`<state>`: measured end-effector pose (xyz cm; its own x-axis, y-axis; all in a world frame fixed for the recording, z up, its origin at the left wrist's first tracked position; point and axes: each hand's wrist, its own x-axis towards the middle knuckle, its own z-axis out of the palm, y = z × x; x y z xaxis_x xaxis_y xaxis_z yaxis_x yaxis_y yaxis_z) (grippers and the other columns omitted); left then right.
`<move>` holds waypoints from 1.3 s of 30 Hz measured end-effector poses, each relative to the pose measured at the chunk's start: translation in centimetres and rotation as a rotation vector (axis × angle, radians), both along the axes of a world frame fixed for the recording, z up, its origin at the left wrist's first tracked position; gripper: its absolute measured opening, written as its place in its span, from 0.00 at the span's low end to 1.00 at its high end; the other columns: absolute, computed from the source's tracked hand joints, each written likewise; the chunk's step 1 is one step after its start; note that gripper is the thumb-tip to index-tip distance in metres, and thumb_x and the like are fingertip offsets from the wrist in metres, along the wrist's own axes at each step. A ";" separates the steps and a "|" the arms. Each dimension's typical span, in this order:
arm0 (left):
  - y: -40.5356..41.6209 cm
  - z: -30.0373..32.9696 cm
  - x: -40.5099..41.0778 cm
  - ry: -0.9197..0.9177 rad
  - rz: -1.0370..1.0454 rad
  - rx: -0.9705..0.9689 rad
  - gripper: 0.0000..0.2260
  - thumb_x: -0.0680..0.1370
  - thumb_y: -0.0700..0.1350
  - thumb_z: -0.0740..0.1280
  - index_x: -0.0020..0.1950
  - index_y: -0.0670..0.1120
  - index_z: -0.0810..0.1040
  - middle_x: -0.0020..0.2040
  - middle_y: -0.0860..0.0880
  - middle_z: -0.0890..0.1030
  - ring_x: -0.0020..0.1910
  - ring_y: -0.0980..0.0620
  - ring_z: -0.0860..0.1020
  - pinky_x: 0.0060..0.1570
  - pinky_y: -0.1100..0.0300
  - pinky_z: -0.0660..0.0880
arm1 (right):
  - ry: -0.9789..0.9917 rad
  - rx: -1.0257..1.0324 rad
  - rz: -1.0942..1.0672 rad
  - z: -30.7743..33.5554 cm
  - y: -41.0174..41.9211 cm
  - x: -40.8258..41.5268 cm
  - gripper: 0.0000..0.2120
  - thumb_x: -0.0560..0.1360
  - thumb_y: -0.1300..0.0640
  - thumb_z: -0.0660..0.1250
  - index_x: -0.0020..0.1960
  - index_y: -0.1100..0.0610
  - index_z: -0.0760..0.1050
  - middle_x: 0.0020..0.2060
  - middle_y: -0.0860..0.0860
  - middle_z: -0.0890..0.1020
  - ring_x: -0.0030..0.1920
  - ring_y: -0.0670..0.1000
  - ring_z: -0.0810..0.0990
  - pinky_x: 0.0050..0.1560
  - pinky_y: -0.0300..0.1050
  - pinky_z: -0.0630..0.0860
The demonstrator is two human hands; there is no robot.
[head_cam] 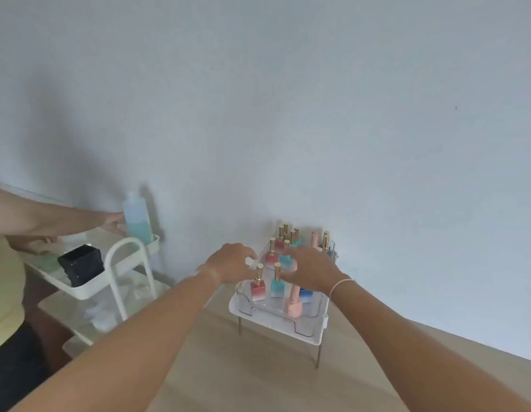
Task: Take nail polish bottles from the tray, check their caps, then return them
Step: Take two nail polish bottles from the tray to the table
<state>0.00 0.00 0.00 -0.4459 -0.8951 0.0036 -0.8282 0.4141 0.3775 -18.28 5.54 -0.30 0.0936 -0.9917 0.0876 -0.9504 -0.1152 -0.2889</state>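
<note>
Nail polish bottles stand in clear tray at 6 o'clock. Left hand at tray's 9 o'clock edge, grip unclear. Right hand over middle bottles, fingers hidden; blurred.

Two hands, one tray.

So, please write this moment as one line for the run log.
stage: reaching | left hand: at tray edge | right hand: over bottles | grasp: unclear

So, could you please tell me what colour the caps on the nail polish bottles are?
Gold, seen in the head view on the square nail polish bottles.
</note>
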 end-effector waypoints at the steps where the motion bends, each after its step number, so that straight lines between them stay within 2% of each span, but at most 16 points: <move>1: -0.2 -0.2 -0.1 -0.023 0.004 0.006 0.19 0.72 0.51 0.68 0.63 0.50 0.74 0.63 0.47 0.75 0.62 0.48 0.71 0.60 0.54 0.71 | 0.015 0.014 -0.014 -0.1 -0.4 0.1 0.24 0.73 0.43 0.63 0.67 0.49 0.66 0.66 0.51 0.73 0.62 0.55 0.74 0.63 0.53 0.71; 6: -1.3 -2.3 -0.6 -0.057 -0.001 0.044 0.21 0.71 0.51 0.68 0.63 0.51 0.74 0.64 0.47 0.70 0.64 0.47 0.66 0.63 0.49 0.70 | 0.116 0.101 -0.022 -0.7 -2.2 -0.1 0.24 0.73 0.45 0.64 0.67 0.50 0.66 0.64 0.52 0.75 0.62 0.56 0.74 0.64 0.54 0.71; 10: -1.9 -3.2 -0.6 -0.085 0.000 0.057 0.19 0.72 0.52 0.67 0.62 0.50 0.74 0.64 0.46 0.69 0.66 0.46 0.64 0.64 0.49 0.70 | 0.155 0.125 -0.022 -0.5 -3.3 -0.2 0.22 0.73 0.47 0.65 0.64 0.52 0.70 0.56 0.53 0.80 0.55 0.54 0.78 0.57 0.48 0.76; 17: -4.3 -5.2 -0.6 -0.100 -0.005 0.146 0.17 0.71 0.48 0.68 0.59 0.49 0.76 0.63 0.47 0.69 0.66 0.48 0.61 0.64 0.53 0.67 | 0.306 0.264 0.009 -1.9 -6.6 0.5 0.18 0.72 0.48 0.64 0.59 0.55 0.75 0.55 0.53 0.80 0.57 0.55 0.75 0.58 0.49 0.74; 21: -4.0 -5.2 -1.1 -0.084 -0.025 0.137 0.16 0.70 0.47 0.69 0.57 0.46 0.76 0.63 0.47 0.69 0.66 0.48 0.60 0.60 0.54 0.72 | 0.353 0.316 0.021 -2.0 -6.7 0.6 0.19 0.72 0.47 0.65 0.58 0.57 0.75 0.53 0.53 0.81 0.54 0.54 0.77 0.55 0.48 0.76; 27: -4.5 -5.7 -1.2 -0.090 -0.030 0.149 0.15 0.70 0.47 0.68 0.55 0.45 0.77 0.63 0.46 0.69 0.63 0.50 0.63 0.58 0.57 0.70 | 0.342 0.366 0.007 -2.1 -7.8 0.9 0.17 0.70 0.48 0.67 0.51 0.60 0.78 0.39 0.51 0.78 0.44 0.53 0.78 0.47 0.46 0.74; 32: -4.8 -6.0 -1.2 -0.096 -0.033 0.143 0.15 0.70 0.48 0.68 0.55 0.45 0.77 0.62 0.45 0.69 0.62 0.49 0.63 0.54 0.57 0.72 | 0.309 0.411 -0.008 -2.5 -8.3 1.0 0.16 0.71 0.50 0.69 0.52 0.60 0.77 0.40 0.51 0.77 0.43 0.53 0.75 0.55 0.50 0.76; 36: -4.9 -6.0 -1.3 -0.112 -0.036 0.128 0.14 0.70 0.49 0.69 0.53 0.44 0.78 0.60 0.45 0.70 0.60 0.48 0.64 0.51 0.58 0.71 | 0.320 0.436 -0.027 -2.7 -8.5 1.2 0.16 0.71 0.51 0.69 0.52 0.61 0.77 0.42 0.52 0.76 0.47 0.55 0.76 0.60 0.55 0.74; 39: -4.8 -6.1 -1.4 -0.115 -0.047 0.120 0.14 0.70 0.49 0.69 0.52 0.44 0.78 0.60 0.45 0.70 0.60 0.48 0.65 0.48 0.59 0.70 | 0.331 0.450 -0.042 -2.9 -9.0 1.3 0.13 0.71 0.52 0.70 0.49 0.60 0.75 0.40 0.52 0.75 0.46 0.56 0.74 0.61 0.56 0.73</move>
